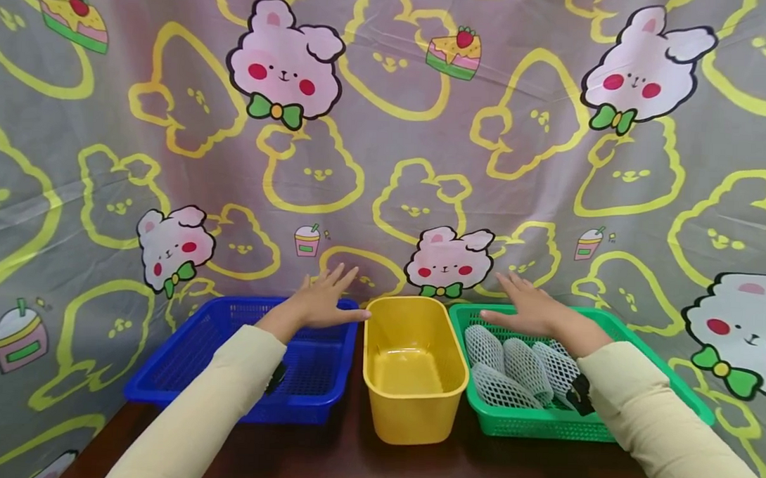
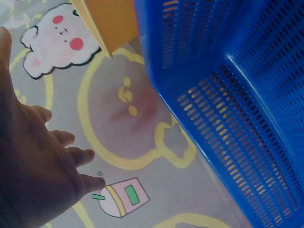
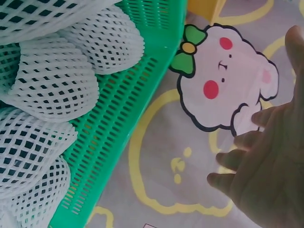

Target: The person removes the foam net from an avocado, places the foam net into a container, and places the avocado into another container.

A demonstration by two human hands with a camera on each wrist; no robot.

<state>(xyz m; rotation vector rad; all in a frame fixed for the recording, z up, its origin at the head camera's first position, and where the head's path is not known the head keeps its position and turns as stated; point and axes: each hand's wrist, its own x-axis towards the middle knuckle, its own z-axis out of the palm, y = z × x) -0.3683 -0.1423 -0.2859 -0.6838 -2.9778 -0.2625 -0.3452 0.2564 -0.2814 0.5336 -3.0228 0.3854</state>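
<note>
My left hand (image 1: 320, 301) is raised over the back right part of a blue basket (image 1: 238, 403), fingers spread and holding nothing. In the left wrist view its fingers point past the bare mesh floor of that basket. Over the back of a green basket (image 1: 550, 429) I hold up my right hand (image 1: 532, 311), its fingers likewise straight and apart. Several white foam mesh sleeves (image 1: 521, 363) lie in the green basket, under and left of the right wrist. Between the two hands stands a yellow bin (image 1: 415, 416) with nothing inside.
All three containers stand in a row on a dark brown table (image 1: 406, 468). A grey cloth curtain (image 1: 386, 141) with bear drawings hangs right behind them. Dark wrist straps show at both cuffs.
</note>
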